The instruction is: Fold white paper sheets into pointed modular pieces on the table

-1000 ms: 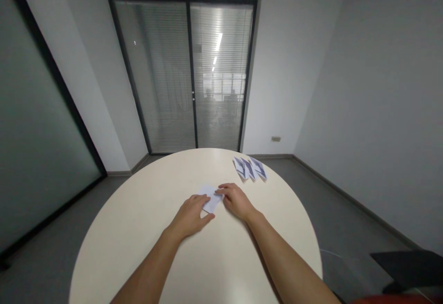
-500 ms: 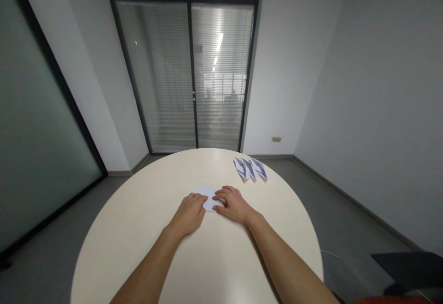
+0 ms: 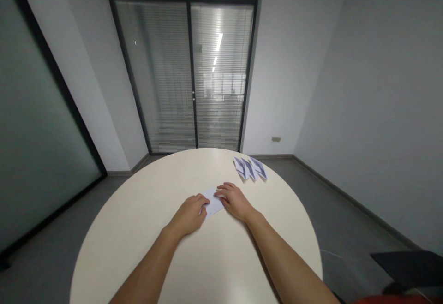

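A small piece of white paper (image 3: 213,203) lies tilted on the table between my hands. My left hand (image 3: 192,211) grips its left edge, with the thumb and curled fingers closed on it. At the opposite edge, my right hand (image 3: 234,200) has its fingers bent over the paper, and the thumb is partly hidden. Toward the far right of the table, three folded paper pieces (image 3: 249,169) lie side by side, apart from both hands.
The round cream table (image 3: 145,211) stands under my arms. Behind it is a glass door with blinds (image 3: 221,124). A dark flat object (image 3: 408,267), perhaps part of a chair, is at the lower right. A glass partition (image 3: 38,124) is on the left.
The paper has turned so that its right side points up and away. My right hand has shifted slightly up and right; my left hand has moved slightly.
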`<state>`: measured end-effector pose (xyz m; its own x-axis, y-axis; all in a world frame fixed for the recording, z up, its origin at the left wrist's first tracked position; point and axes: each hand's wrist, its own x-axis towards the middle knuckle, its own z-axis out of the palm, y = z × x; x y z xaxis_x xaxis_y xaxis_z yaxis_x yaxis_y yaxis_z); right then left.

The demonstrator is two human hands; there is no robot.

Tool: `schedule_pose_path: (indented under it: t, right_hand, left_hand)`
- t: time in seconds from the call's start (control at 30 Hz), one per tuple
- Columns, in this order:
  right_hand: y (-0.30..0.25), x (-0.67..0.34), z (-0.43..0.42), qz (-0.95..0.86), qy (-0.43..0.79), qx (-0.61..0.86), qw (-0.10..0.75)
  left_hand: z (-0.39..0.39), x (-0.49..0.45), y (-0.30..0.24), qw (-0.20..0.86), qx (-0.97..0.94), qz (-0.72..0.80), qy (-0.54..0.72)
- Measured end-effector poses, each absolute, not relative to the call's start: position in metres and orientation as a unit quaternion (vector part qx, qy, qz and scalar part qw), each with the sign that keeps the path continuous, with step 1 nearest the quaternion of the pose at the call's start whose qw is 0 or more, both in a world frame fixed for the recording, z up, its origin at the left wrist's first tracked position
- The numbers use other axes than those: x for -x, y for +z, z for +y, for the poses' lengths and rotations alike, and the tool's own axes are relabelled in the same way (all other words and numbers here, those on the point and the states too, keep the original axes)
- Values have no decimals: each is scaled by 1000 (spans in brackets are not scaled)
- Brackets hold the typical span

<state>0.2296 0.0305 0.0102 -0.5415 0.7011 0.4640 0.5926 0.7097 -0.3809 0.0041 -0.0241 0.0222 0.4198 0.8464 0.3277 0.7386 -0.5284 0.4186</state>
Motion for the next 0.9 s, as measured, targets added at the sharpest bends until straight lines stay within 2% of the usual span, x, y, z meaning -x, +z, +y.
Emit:
schedule_pose_path:
  t: [0.1,0.3,0.9]
  right_hand:
    - [20,-226,24,-880,126,333,315]
    - [20,-225,19,-892,198,299,275]
    - [13,-225,27,-889,186,308,282]
  left_hand:
    - [-22,-1,21,117,-834,470,263]
    - [-17,6,15,111,-840,457,271]
    - [-12,15,10,107,-842,464,254]
